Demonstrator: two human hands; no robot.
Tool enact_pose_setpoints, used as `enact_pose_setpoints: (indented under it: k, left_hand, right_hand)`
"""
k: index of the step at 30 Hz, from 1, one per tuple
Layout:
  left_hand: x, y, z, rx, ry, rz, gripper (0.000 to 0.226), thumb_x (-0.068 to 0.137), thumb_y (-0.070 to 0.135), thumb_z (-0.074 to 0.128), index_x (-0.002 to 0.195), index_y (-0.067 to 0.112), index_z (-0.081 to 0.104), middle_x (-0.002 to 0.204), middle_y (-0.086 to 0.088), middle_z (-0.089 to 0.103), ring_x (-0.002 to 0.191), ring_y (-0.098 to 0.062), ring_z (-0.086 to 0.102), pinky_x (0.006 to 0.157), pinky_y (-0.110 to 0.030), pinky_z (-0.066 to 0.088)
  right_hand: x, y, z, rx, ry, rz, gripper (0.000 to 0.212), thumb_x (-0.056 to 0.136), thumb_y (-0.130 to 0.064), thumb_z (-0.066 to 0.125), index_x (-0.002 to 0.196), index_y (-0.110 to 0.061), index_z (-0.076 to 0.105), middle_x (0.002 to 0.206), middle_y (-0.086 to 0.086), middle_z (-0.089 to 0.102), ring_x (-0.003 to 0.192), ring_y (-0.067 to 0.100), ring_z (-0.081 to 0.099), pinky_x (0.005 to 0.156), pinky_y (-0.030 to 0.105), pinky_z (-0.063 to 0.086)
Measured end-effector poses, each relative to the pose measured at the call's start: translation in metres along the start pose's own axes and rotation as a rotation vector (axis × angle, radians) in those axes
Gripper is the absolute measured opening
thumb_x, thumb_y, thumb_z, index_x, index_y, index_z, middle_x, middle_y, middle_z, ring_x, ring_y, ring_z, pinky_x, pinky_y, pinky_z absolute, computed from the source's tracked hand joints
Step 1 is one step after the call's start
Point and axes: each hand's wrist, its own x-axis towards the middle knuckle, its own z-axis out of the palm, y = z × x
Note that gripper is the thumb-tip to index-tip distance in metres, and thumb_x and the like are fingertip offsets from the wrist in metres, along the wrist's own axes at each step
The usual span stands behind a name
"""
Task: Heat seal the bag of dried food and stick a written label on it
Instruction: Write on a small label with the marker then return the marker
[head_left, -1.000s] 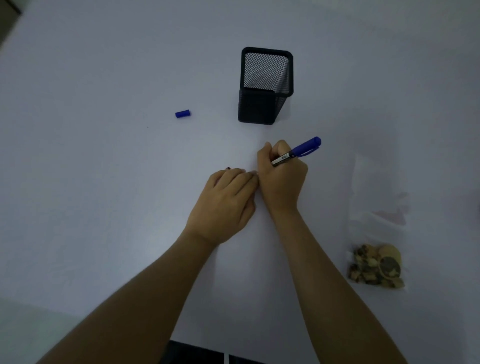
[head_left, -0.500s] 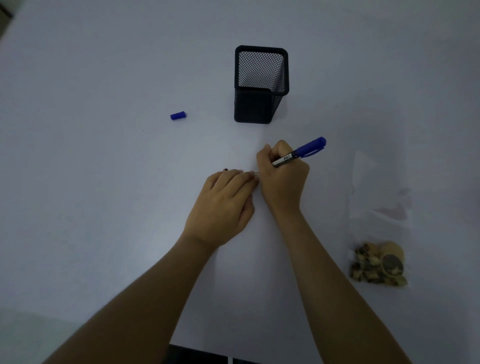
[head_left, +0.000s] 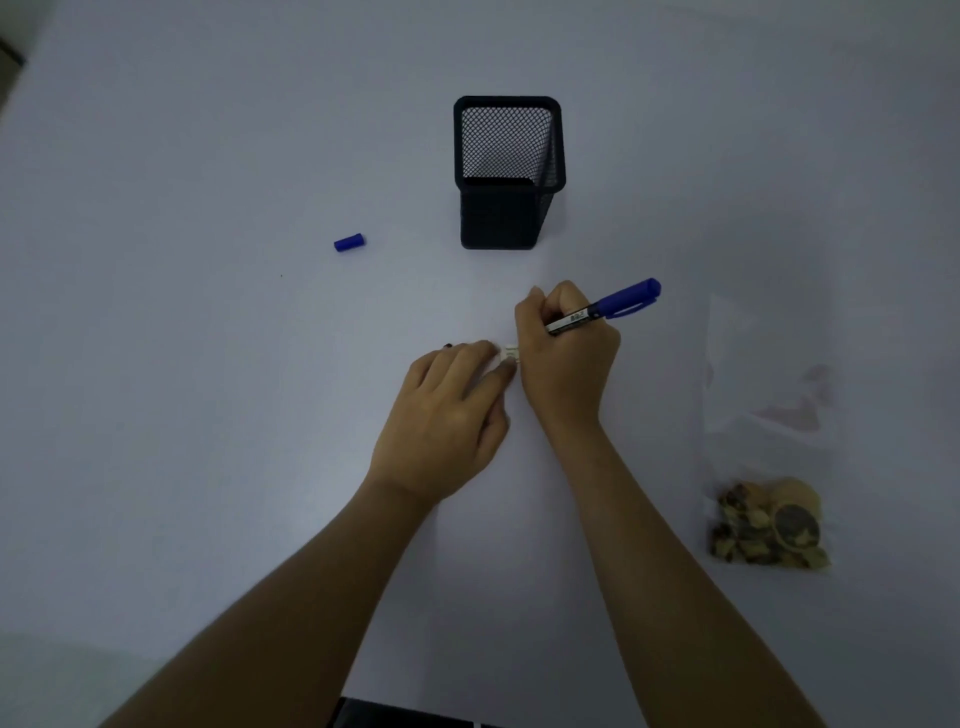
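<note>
We see a smooth, matt, pale worktop with no visible grain. At the far centre stands a pen holder of black wire mesh, matt, with a solid rim. The marker looks like smooth plastic, its blue end faintly glossy, as does the small blue cap at far left. On the right lies a bag of clear, thin, glossy film, creased, holding rough, dry brown pieces. A small white label looks like matt paper.
</note>
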Motion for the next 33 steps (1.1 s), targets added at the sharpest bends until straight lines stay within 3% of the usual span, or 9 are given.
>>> enact_pose_setpoints:
  k: [2,7,13,19,24,27,30,33]
  left_hand:
    - [-0.0003,0.0000,-0.0002,-0.005,-0.001,-0.001,0.033,0.092,0.026,0.051,0.120,0.012,0.063,0.120,-0.009,0.063,0.110,-0.023,0.057,0.098,-0.034,0.041]
    - [-0.0004,0.0003,0.0002,-0.025,0.005,0.010,0.032,0.092,0.026,0.051,0.119,0.013,0.063,0.119,-0.006,0.064,0.110,-0.022,0.057,0.098,-0.034,0.042]
    - [-0.0004,-0.0009,0.0014,-0.033,0.004,0.024,0.034,0.092,0.026,0.049,0.121,0.013,0.062,0.122,-0.004,0.065,0.114,-0.021,0.058,0.100,-0.034,0.042]
    - [-0.0006,-0.0017,0.0022,-0.038,-0.009,0.015,0.035,0.093,0.027,0.048,0.122,0.014,0.062,0.123,-0.003,0.065,0.114,-0.020,0.057,0.100,-0.034,0.042]
    - [-0.0006,-0.0011,0.0020,-0.041,-0.004,0.015,0.035,0.093,0.027,0.048,0.122,0.013,0.062,0.122,-0.003,0.065,0.114,-0.021,0.058,0.101,-0.034,0.041]
    - [-0.0001,-0.0009,0.0014,-0.033,-0.010,0.015,0.036,0.093,0.027,0.048,0.123,0.013,0.061,0.123,-0.003,0.064,0.114,-0.020,0.057,0.101,-0.033,0.040]
    - [0.0000,-0.0012,0.0013,-0.033,-0.013,0.012,0.035,0.092,0.027,0.049,0.123,0.014,0.061,0.122,-0.003,0.065,0.113,-0.020,0.057,0.101,-0.033,0.039]
    - [0.0001,-0.0010,0.0012,-0.040,-0.013,0.008,0.035,0.092,0.026,0.051,0.123,0.013,0.061,0.122,-0.003,0.065,0.113,-0.020,0.057,0.101,-0.032,0.040]
  right_hand:
    - [-0.0001,0.0003,0.0005,0.000,-0.001,0.005,0.028,0.090,-0.014,0.060,0.065,-0.009,0.051,0.050,-0.012,0.044,0.051,0.009,0.052,0.047,0.016,0.042]
    - [0.0000,-0.0008,0.0004,-0.008,-0.012,-0.002,0.030,0.090,-0.013,0.059,0.064,-0.002,0.052,0.050,0.005,0.051,0.056,0.023,0.053,0.046,0.026,0.042]
    - [-0.0003,-0.0017,0.0005,-0.065,0.010,-0.035,0.030,0.090,-0.016,0.057,0.062,-0.012,0.046,0.047,0.004,0.048,0.040,0.015,0.044,0.043,0.030,0.043]
    - [-0.0002,-0.0021,0.0000,-0.068,0.042,0.013,0.031,0.090,-0.015,0.057,0.062,-0.014,0.044,0.048,0.003,0.049,0.040,0.012,0.043,0.044,0.032,0.045]
    - [0.0005,-0.0008,0.0001,-0.081,0.014,0.012,0.036,0.089,-0.014,0.058,0.059,-0.018,0.038,0.044,-0.013,0.037,0.038,0.004,0.035,0.042,0.020,0.035]
    - [0.0005,0.0000,0.0002,-0.048,0.020,0.027,0.035,0.089,-0.014,0.058,0.059,-0.019,0.040,0.046,-0.010,0.040,0.039,0.003,0.037,0.043,0.020,0.037]
    - [0.0013,-0.0022,0.0009,-0.069,-0.004,0.027,0.046,0.088,-0.014,0.058,0.055,-0.032,0.030,0.045,-0.016,0.036,0.037,0.003,0.035,0.044,0.013,0.031]
    - [0.0020,-0.0021,0.0004,-0.057,0.003,0.020,0.040,0.087,-0.015,0.058,0.055,-0.023,0.035,0.044,-0.009,0.039,0.038,0.005,0.037,0.043,0.019,0.034]
